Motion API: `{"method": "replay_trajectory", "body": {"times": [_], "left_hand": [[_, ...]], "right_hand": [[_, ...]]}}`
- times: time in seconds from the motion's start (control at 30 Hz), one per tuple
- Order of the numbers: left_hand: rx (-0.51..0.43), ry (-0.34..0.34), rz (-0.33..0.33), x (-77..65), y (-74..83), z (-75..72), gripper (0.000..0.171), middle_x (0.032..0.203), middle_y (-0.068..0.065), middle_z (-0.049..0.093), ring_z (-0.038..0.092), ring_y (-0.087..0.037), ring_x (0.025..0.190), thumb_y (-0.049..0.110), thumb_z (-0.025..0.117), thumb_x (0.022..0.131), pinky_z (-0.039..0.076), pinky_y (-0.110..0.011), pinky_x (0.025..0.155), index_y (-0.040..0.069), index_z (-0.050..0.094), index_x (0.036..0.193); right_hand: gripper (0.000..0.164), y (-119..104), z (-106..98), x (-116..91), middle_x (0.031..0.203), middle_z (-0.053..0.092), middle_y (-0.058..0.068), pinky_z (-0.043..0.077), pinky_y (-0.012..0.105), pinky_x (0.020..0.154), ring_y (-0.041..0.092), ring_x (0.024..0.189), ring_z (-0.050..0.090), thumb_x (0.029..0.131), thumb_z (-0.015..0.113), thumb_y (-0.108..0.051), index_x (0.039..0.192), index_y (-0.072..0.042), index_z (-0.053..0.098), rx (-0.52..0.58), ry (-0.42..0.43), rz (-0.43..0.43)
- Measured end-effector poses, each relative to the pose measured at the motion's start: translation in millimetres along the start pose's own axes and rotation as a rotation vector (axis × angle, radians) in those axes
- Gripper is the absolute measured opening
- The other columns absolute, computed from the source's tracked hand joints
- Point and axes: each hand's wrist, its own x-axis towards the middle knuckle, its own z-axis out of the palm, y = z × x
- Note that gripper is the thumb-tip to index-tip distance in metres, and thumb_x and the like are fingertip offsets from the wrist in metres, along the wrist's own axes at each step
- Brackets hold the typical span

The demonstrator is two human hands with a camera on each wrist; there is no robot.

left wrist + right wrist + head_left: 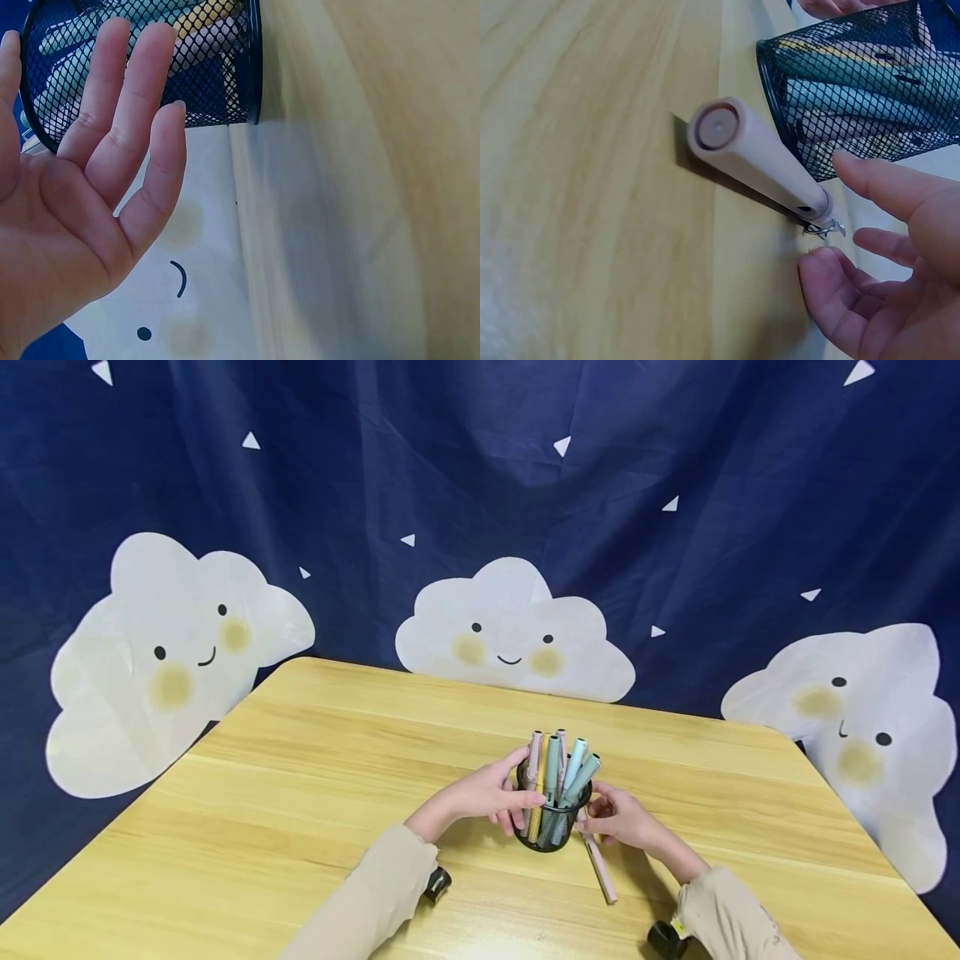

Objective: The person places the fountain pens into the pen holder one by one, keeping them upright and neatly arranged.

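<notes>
A black mesh pen holder (546, 831) stands upright on the table, filled with several capped pens (552, 768) in pink, yellow, green and pale blue. My left hand (491, 791) holds its left side, thumb across the front near the rim; in the left wrist view three fingers lie along the mesh. My right hand (622, 818) is at the holder's right side. In the right wrist view its thumb tip is close to the mesh and its other fingers are loosely bent, with nothing gripped. A pink pen (765, 161) lies on the table beside them, its clip near those fingertips.
The wooden table (300, 793) reaches back to a dark blue curtain (480, 468) printed with white smiling clouds. Black wrist devices (437, 885) sit under both beige sleeves (375, 893).
</notes>
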Motion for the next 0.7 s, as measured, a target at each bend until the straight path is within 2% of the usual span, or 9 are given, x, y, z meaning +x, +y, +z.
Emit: {"method": "replay_trajectory", "body": {"times": [0.23, 0.5, 0.7], "left_hand": [[0.005, -0.001, 0.003, 0.5, -1.6, -0.1, 0.078, 0.063, -0.012, 0.064, 0.062, -0.032, 0.052, 0.029, 0.059, 0.087, 0.041, -0.029, 0.042, 0.021, 0.007, 0.145], [0.012, 0.003, 0.001, 0.5, -1.4, -0.6, 0.08, 0.064, -0.011, 0.064, 0.062, -0.03, 0.052, 0.031, 0.06, 0.087, 0.043, -0.03, 0.044, 0.02, 0.006, 0.145], [0.031, 0.003, -0.004, 1.1, -1.8, -1.1, 0.082, 0.064, -0.01, 0.064, 0.062, -0.028, 0.052, 0.034, 0.06, 0.086, 0.045, -0.033, 0.046, 0.02, 0.006, 0.145]], "right_hand": [[0.068, -1.1, -1.2, 2.3, 0.073, 0.049, 0.008, 0.048, 0.031, 0.046, 0.017, 0.059, 0.05, 0.076, 0.069, -0.005, 0.131, 0.011, 0.031, -0.016, -0.043, 0.004], [0.072, -3.1, -0.7, 3.8, 0.07, 0.049, 0.007, 0.048, 0.032, 0.045, 0.017, 0.058, 0.049, 0.076, 0.07, -0.008, 0.132, 0.011, 0.029, -0.049, -0.036, 0.024], [0.067, -3.7, -2.0, 4.2, 0.069, 0.05, 0.006, 0.047, 0.031, 0.045, 0.016, 0.057, 0.049, 0.075, 0.071, -0.007, 0.129, 0.01, 0.036, -0.059, -0.054, 0.012]]}}
